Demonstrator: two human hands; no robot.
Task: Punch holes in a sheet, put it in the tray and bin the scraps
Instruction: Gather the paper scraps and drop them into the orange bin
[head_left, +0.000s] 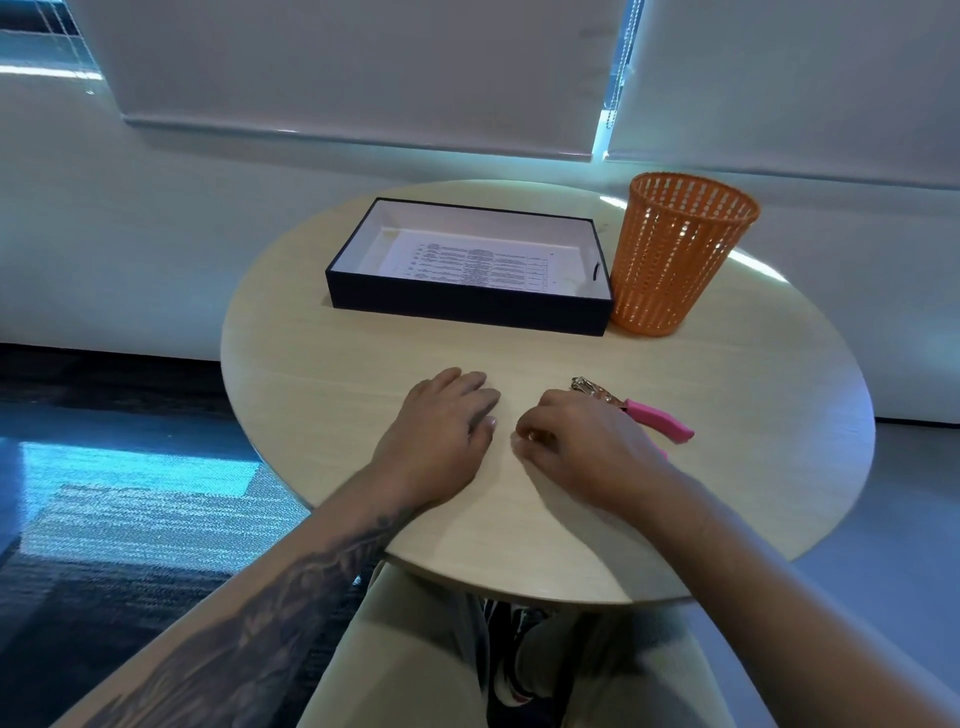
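Observation:
A printed sheet (467, 262) lies flat inside the black tray (467, 306) at the back of the round table (727, 467). An orange mesh bin (675, 254) stands just right of the tray, touching it. A pink-handled hole punch (644, 413) lies on the table behind my right hand. My left hand (441, 431) rests palm down on the tabletop, fingers loosely together. My right hand (576, 441) is curled, with the fingertips pinched down on the table surface; any scraps under them are too small to tell.
The table's near edge sits over my lap. Behind the table runs a white wall with roller blinds (363, 67). Dark carpet (130, 467) lies to the left, pale floor to the right.

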